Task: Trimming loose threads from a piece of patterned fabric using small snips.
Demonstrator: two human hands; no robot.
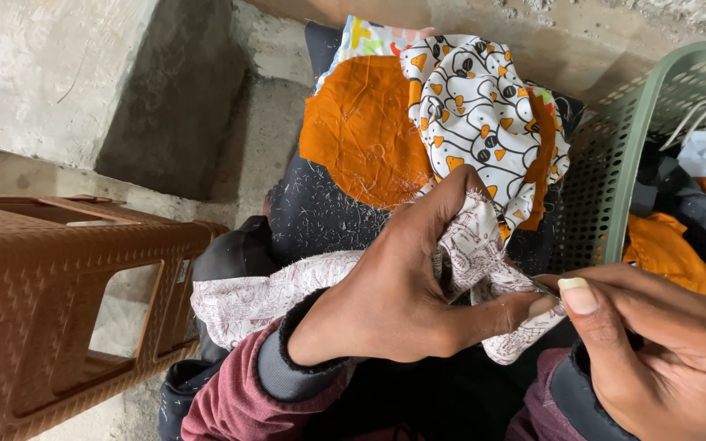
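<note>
My left hand (394,286) grips the cloth (484,261); right fingers (582,298) pinch a needle (545,287), which I judge could prick my thumb.

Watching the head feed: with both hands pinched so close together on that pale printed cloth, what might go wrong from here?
1. The right hand pinches a thin metal tool, possibly a needle; its tip sits against the left hand thumb and might prick it.
2. The pale printed cloth is bunched in the left hand, so hidden layers might get caught.
3. Loose threads cover the orange fabric piece and could tangle in.
</note>
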